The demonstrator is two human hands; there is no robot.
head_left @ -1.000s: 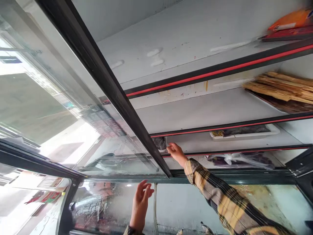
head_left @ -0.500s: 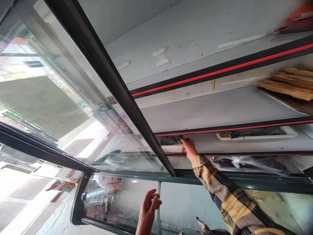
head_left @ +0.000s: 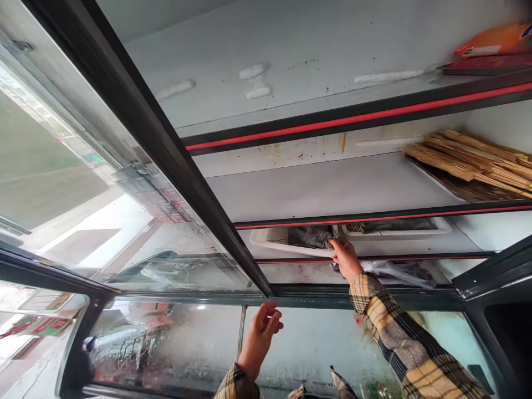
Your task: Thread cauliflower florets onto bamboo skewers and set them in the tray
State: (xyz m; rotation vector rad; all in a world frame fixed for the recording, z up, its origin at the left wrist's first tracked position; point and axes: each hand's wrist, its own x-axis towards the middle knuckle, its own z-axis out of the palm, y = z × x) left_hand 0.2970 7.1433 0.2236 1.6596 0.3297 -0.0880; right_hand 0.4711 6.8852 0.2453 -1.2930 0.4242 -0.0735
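My right hand (head_left: 346, 258) pinches the right end of a white tray (head_left: 266, 239) on a low shelf behind glass doors. A dark, speckled, frosty-looking mass (head_left: 310, 236) lies in the tray near my fingertips; what it is I cannot make out. A second white tray (head_left: 394, 233) with dark contents stands just right of it. My left hand (head_left: 261, 335) hangs below the door frame with its fingers loosely bent and apart, holding nothing. It is in front of the lower glass.
A sliding glass door with a dark frame (head_left: 166, 149) slants across the left side. Red-edged shelves (head_left: 311, 125) run above. A stack of flat brown pieces (head_left: 469, 155) and an orange bag (head_left: 494, 41) lie at the right. Clear plastic wrap (head_left: 394, 271) covers items on the bottom level.
My right hand has drawn the white tray rightward, out from behind the door frame, so more of it shows. My left hand has risen a little. The view has shifted to the right.
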